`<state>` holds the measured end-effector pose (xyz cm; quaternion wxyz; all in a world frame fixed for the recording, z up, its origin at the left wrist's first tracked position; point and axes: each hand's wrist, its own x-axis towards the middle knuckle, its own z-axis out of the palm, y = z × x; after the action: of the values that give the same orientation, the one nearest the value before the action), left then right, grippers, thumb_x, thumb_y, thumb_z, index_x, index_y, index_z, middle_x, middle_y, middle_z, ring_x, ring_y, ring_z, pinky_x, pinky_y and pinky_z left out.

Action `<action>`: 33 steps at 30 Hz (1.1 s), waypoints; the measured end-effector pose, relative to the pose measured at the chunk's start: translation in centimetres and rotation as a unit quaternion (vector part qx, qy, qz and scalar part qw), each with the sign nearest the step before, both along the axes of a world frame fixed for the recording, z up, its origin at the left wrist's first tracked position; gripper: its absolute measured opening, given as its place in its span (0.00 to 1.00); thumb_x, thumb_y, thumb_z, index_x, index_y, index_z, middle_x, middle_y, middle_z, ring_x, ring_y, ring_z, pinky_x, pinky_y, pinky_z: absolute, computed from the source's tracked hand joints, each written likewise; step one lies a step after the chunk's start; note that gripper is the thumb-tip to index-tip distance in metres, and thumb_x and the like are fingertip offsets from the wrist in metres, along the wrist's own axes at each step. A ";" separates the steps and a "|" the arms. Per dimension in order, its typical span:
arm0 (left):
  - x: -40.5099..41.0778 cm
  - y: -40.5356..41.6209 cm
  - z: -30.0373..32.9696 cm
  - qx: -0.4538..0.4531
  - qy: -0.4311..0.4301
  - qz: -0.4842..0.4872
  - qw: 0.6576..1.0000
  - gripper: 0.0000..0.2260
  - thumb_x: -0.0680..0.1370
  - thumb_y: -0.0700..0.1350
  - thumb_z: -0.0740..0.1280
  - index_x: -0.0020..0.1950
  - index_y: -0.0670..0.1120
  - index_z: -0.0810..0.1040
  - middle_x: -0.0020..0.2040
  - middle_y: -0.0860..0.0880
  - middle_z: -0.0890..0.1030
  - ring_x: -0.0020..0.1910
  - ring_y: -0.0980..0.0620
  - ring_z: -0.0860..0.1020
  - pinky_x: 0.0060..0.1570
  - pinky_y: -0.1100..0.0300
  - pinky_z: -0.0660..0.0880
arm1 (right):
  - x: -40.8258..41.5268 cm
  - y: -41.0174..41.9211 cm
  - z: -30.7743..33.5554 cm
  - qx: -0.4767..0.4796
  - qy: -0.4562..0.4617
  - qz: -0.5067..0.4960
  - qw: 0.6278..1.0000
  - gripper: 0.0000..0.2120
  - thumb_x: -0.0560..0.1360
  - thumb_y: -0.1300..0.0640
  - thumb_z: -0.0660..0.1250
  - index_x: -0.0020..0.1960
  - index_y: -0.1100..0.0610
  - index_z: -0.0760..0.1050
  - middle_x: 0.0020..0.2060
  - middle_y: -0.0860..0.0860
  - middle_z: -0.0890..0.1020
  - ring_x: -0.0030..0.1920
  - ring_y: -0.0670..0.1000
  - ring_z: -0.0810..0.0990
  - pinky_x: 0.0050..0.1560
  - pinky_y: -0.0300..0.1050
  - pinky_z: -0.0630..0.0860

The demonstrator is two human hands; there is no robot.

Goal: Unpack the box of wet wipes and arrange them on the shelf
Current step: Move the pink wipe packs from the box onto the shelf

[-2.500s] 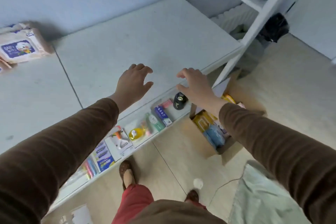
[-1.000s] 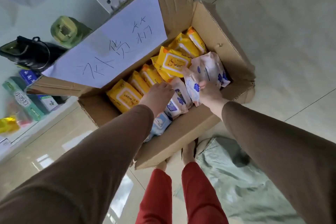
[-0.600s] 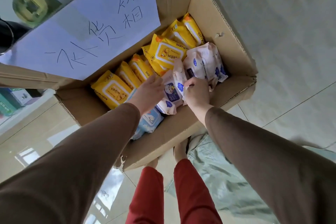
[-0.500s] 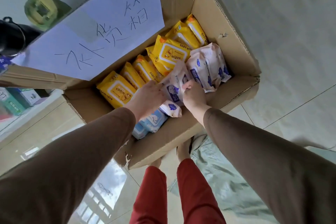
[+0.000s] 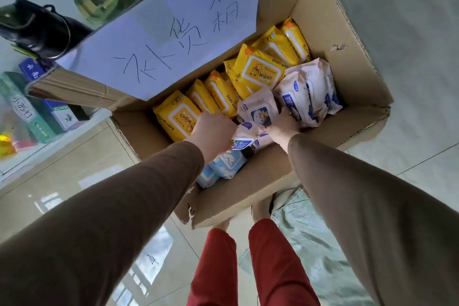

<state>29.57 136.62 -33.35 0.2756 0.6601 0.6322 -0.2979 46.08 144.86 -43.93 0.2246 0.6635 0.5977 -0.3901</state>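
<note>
Cardboard box (image 5: 347, 32) at frame centre, yellow "BABY Wipes" packs (image 5: 260, 71) crowding behind; left hand (image 5: 213, 131) and right hand (image 5: 283, 124) both clamped on pink pack (image 5: 258, 112). Green cartons (image 5: 22, 109) left.

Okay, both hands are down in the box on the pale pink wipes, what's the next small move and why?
Probably lift straight up. The left hand and right hand each grip a pink pack inside the cardboard box, with yellow packs crowded beside them, so raising them clear comes before turning to the shelf.

Box (image 5: 347, 40) open-topped – paper-covered flap (image 5: 173, 32) overhangs the far yellow packs (image 5: 258, 69).
</note>
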 end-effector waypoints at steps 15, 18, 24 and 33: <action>-7.2 -16.2 20.1 0.101 -0.084 0.403 0.906 0.19 0.74 0.58 0.70 0.65 0.58 0.77 0.57 0.51 0.82 0.55 0.47 0.79 0.44 0.58 0.70 | -2.5 -5.1 25.5 -0.011 0.192 0.154 0.969 0.19 0.67 0.42 0.70 0.54 0.48 0.75 0.44 0.46 0.82 0.45 0.51 0.81 0.43 0.49 0.76; -9.7 -20.7 28.0 0.170 -0.104 0.456 0.867 0.20 0.74 0.57 0.71 0.65 0.59 0.76 0.57 0.53 0.83 0.53 0.48 0.79 0.43 0.59 0.68 | -5.4 -8.8 33.5 0.001 0.228 0.205 0.952 0.18 0.68 0.45 0.71 0.56 0.47 0.72 0.44 0.43 0.80 0.44 0.50 0.79 0.41 0.47 0.75; -16.6 -31.8 43.1 0.250 -0.132 0.546 0.789 0.15 0.71 0.56 0.73 0.57 0.58 0.81 0.45 0.52 0.83 0.44 0.48 0.79 0.39 0.56 0.73 | -13.6 -18.2 48.7 0.022 0.345 0.228 0.910 0.14 0.72 0.55 0.74 0.51 0.52 0.71 0.41 0.49 0.80 0.39 0.47 0.79 0.35 0.41 0.68; -30.4 -47.7 58.3 0.369 -0.088 0.585 0.717 0.07 0.68 0.56 0.75 0.44 0.59 0.82 0.33 0.54 0.81 0.36 0.52 0.79 0.36 0.56 0.71 | -29.7 -30.1 65.0 -0.043 0.528 0.085 0.844 0.12 0.70 0.63 0.77 0.51 0.58 0.79 0.50 0.59 0.85 0.49 0.64 0.84 0.49 0.51 0.80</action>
<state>-0.78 88.92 24.95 0.1843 0.2310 0.9250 0.2388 16.35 114.78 21.11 -0.0643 0.2933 0.6626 -0.6861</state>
